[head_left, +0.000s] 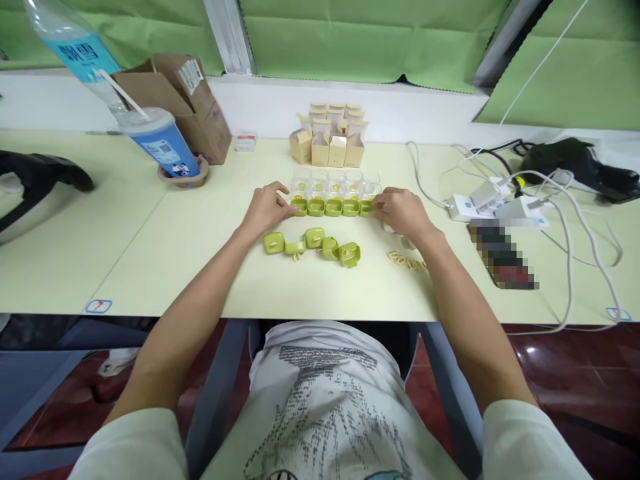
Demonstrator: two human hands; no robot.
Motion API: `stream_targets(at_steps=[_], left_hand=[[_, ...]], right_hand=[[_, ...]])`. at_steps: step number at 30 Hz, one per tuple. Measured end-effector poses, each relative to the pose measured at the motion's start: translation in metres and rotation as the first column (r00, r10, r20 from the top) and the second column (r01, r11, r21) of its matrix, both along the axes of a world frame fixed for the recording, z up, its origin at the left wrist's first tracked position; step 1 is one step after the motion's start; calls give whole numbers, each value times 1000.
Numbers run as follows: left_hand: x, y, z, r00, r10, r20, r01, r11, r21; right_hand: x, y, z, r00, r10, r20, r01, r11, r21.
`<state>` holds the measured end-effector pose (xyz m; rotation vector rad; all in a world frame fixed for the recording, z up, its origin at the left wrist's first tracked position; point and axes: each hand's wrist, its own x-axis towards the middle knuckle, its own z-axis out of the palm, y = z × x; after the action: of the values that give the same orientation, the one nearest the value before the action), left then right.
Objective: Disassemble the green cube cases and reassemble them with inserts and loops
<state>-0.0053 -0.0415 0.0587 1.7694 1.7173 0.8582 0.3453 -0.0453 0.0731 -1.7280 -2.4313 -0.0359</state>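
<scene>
A row of several small green cases with clear lids (333, 199) stands in the middle of the pale table (165, 253). My left hand (267, 208) pinches the left end of the row. My right hand (403, 212) pinches the right end. Nearer to me lie several loose green cases (314, 245), closed. Small yellow pieces (406, 261) lie under my right wrist. A group of small beige cartons (331, 135) stands behind the row.
A blue drink cup with a straw (161, 145) sits in a holder at the left, next to an open cardboard box (193, 107). White cables and a power strip (493, 203) spread at the right, beside a black object (575, 163).
</scene>
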Motion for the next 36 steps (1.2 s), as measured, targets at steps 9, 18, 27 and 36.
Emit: stream_targets(at_steps=[9, 18, 27, 36], left_hand=[[3, -2, 1, 999, -3, -36, 3, 1000, 1], [-1, -17, 36, 998, 5, -62, 8, 979, 202], [60, -100, 57, 855, -518, 18, 470, 789, 397], [75, -108, 32, 750, -398, 528, 176, 890, 420]], right_hand=[[-14, -30, 20, 968, 121, -218, -116, 993, 34], [-51, -116, 17, 966, 260, 12, -253, 949, -189], [-15, -111, 24, 503, 237, -831, -367, 929, 42], [-38, -117, 17, 175, 173, -969, -378, 921, 96]])
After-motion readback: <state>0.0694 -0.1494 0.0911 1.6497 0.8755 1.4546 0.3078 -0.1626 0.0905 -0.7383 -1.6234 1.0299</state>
